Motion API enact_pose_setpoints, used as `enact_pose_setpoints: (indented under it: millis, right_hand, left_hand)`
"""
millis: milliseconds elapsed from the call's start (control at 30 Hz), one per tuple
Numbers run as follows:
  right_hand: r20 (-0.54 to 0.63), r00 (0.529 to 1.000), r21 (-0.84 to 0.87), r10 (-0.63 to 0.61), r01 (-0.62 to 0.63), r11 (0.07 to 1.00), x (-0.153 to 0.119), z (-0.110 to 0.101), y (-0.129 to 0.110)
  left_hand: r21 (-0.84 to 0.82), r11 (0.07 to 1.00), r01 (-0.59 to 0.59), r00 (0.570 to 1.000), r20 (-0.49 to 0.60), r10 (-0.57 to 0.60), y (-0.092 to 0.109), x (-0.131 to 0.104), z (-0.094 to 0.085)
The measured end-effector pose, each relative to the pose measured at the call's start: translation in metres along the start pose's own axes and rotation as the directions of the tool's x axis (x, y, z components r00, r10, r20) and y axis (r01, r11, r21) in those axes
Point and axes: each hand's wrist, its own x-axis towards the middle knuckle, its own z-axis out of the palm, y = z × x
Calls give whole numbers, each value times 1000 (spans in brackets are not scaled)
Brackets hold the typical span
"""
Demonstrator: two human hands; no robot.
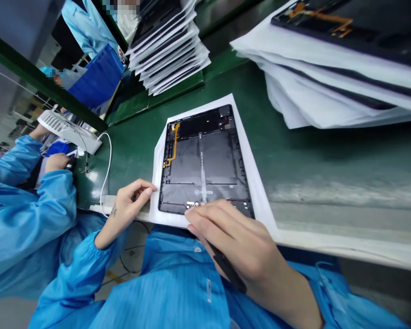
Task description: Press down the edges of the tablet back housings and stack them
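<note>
1. Tablet (188,155): black, uncovered, insides facing up, with an orange ribbon (174,144) along its left side and a pale strip (202,167) down the middle; it lies flat on the paper.
2. Paper (257,201): white, spread beneath the tablet on the green table (133,137).
3. Tool (231,273): dark, slim handle, slanting by the tablet's near edge.

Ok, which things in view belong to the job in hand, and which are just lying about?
In hand:
- open tablet
- white sheet under it
- dark tool, held in the right hand

Lying about, apparently:
- right stack, perhaps related
- back stack, likewise
- white cable
- blue bin
</note>
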Motion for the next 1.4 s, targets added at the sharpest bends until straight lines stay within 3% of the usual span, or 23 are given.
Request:
enact_pose_setpoints:
  millis: [200, 333, 467, 567, 667, 767, 833, 1000, 1067, 1167, 1300, 1400]
  right_hand:
    - [-44, 999, 4, 9, -9, 1000, 1, 2, 0]
    - [-13, 1000, 28, 29, -28, 999, 4, -2, -1]
    - [-40, 997, 131, 61, -55, 990, 3, -9, -5]
    - [-59, 986, 108, 153, -146, 983, 6, -18, -4]
    - [79, 983, -89, 167, -160, 983, 20, -26, 1]
    - [301, 950, -274, 82, 4, 962, 39, -23, 5]
    - [390, 921, -352, 22, 127, 927, 48, -15, 5]
    - [545, 838, -447, 20, 270, 853, 59, 0, -2]
    - [564, 826, -434, 14, 281, 856, 60, 2, -4]
    - [530, 848, -384, 6, 233, 893, 59, 3, -5]
    - [486, 868, -339, 102, 80, 937, 55, 4, -5]
    - [495, 858, -343, 140, 44, 938, 52, 5, -4]
  left_hand:
    - [37, 999, -4, 1000, -10, 5, 1, 0, 0]
    - [38, 999, -23, 1000, -9, 23, 2, -3, 1]
    - [81, 986, -147, 989, -7, 148, -2, -6, 2]
    - [86, 947, -309, 949, -35, 313, -6, -8, 3]
    - [93, 890, -446, 894, 6, 447, -10, -8, 4]
    - [81, 849, -523, 849, 137, 510, -15, -5, 5]
    - [52, 820, -569, 811, 198, 550, -19, -3, 6]
    - [-47, 780, -623, 760, 197, 619, -28, 5, 11]
    - [-79, 769, -635, 751, 171, 638, -30, 6, 12]
    - [-81, 777, -624, 757, 185, 627, -28, 4, 11]
    - [-75, 787, -612, 774, 146, 616, -25, 1, 10]
    - [-92, 778, -621, 771, 105, 628, -26, 0, 13]
